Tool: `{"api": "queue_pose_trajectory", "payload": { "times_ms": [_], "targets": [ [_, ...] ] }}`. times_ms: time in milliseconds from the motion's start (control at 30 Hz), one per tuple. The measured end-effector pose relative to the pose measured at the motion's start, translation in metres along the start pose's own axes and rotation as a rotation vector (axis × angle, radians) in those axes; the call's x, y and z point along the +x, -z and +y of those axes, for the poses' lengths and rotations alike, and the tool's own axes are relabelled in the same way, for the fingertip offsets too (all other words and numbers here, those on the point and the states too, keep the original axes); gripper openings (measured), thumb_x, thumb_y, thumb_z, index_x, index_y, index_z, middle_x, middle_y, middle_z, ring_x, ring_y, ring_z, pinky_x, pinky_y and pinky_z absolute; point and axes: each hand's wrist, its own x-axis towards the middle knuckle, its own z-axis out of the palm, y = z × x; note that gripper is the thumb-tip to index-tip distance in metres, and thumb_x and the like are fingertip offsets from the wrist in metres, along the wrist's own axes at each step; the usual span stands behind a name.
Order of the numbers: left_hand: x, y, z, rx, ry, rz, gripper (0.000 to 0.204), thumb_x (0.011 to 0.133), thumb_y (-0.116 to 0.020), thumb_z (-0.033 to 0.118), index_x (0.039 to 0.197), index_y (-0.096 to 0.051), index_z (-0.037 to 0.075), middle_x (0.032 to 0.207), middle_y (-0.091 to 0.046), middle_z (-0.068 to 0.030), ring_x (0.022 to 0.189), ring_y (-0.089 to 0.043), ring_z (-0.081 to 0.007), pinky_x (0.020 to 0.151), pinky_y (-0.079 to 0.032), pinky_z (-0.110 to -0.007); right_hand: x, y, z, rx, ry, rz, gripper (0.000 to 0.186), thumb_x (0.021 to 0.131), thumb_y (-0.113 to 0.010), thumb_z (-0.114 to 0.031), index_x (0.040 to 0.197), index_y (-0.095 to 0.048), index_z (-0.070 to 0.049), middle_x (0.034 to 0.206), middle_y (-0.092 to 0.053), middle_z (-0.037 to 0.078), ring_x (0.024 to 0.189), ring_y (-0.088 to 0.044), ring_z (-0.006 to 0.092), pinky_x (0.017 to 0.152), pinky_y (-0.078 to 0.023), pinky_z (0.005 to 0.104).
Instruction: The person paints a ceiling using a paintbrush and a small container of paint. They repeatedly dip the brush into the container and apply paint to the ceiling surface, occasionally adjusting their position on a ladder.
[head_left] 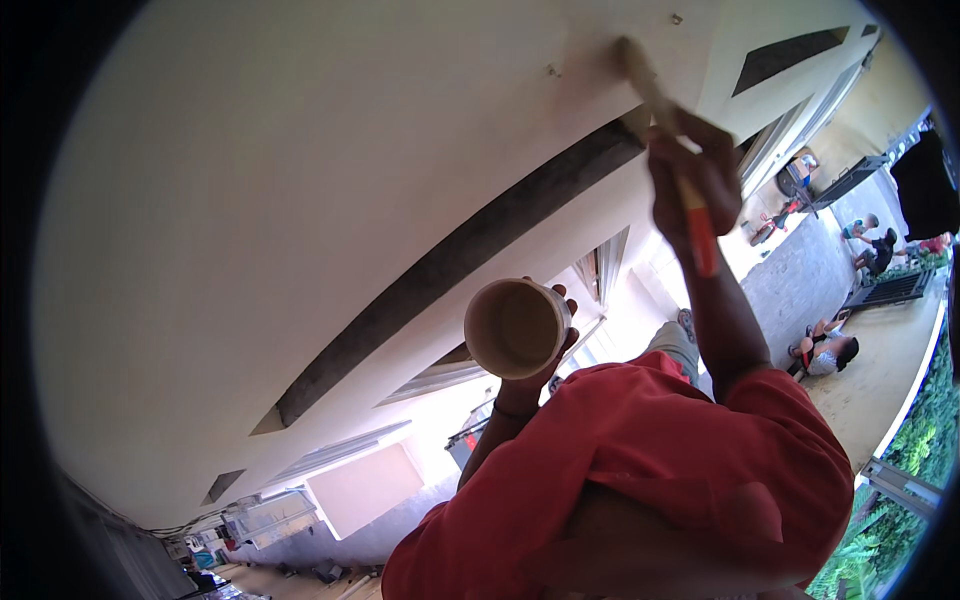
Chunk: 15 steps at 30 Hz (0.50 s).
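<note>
My right hand (700, 170) is raised, its fingers wrapped round a long paintbrush (650, 88). The brush has a pale wooden handle with a red end (702, 245). Its blurred bristles lie at the pale surface (250, 180) overhead; whether they touch cannot be told for sure. Lower and to the left, my left hand (548, 372) holds a round off-white tub (478, 302) from below and the side. The tub's opening shows a pale inside; how much it holds is unclear. Red sleeves cover my upper arms.
A long dark recess (460, 235) curves across the pale surface, with a smaller dark opening (790, 58) to the right. Far below at right, several people (830, 352) sit near a wall, a dark gate (888, 290) and a red motorbike (770, 225). Greenery (915, 460) borders the right.
</note>
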Motion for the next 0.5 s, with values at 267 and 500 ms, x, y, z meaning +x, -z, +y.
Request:
{"api": "queue_pose_trajectory", "payload": {
  "times_ms": [267,500],
  "targets": [
    [-0.015,0.009,-0.003,0.643,-0.132,0.203,0.071,0.105,-0.067,0.054,0.165,-0.048,0.02,0.16,-0.048,-0.022,0.145,-0.049,-0.0433,0.108,-0.057,-0.058,-0.03,-0.013,-0.048,0.647,0.013,-0.387,0.021,0.084,-0.089,-0.003,0.103,-0.079,-0.003,0.116,-0.073,0.027,0.11,-0.079,0.0381,0.084,-0.068,0.0415],
    [-0.006,0.005,-0.003,-0.032,-0.025,-0.008,0.068,0.105,-0.068,0.052,0.163,-0.051,0.02,0.161,-0.046,-0.0217,0.149,-0.043,-0.0425,0.11,-0.054,-0.059,-0.015,0.022,0.023,0.025,-0.145,0.015,0.023,0.086,-0.082,0.008,0.104,-0.08,-0.006,0.114,-0.077,0.019,0.098,-0.079,0.0271,0.079,-0.064,0.0338]
  ]
}}
